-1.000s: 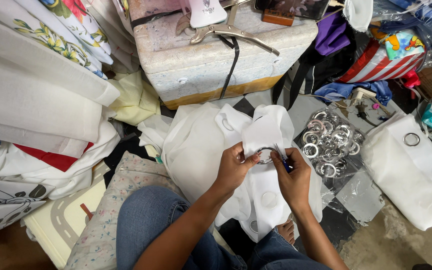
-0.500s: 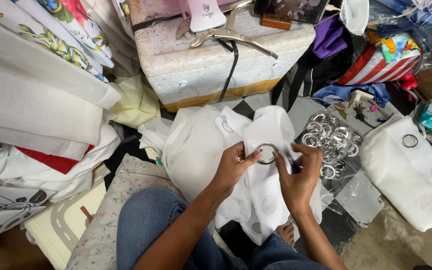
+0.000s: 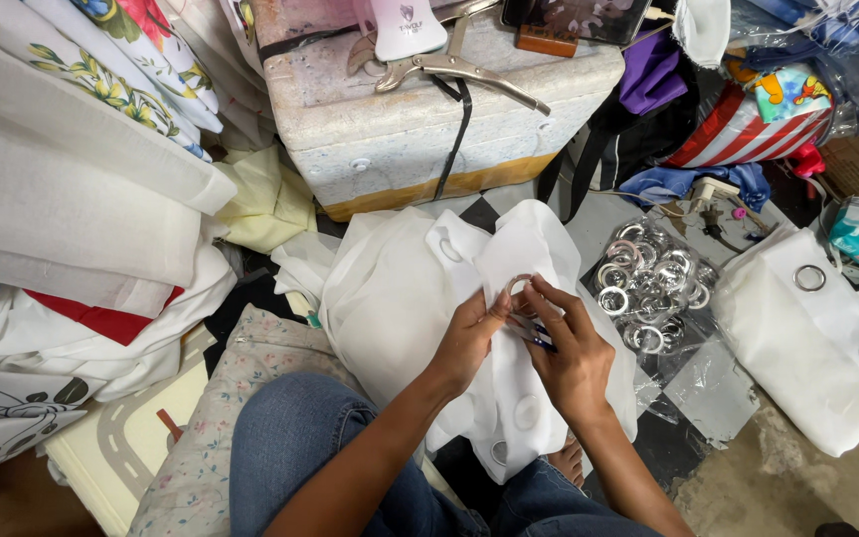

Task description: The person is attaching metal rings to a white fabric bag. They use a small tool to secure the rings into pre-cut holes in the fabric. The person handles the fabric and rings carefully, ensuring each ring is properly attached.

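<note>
A white curtain cloth (image 3: 400, 288) lies over my lap, with round holes along its folded edge. My left hand (image 3: 467, 338) pinches the cloth beside a silver eyelet ring (image 3: 517, 286) set at its top fold. My right hand (image 3: 571, 350) grips the same spot from the right, fingers on the ring, with a thin dark tool (image 3: 534, 336) tucked under them. Both hands touch each other at the ring.
A clear bag of several silver rings (image 3: 648, 288) lies to the right. Folded white curtains with fitted eyelets (image 3: 827, 338) sit farther right. A foam box (image 3: 429, 109) with metal pliers (image 3: 449, 65) stands ahead. Stacked fabrics (image 3: 72, 199) fill the left.
My hands have turned slightly on the cloth, and the ring now sits higher at the fold between my fingertips. The view has shifted a little downward.
</note>
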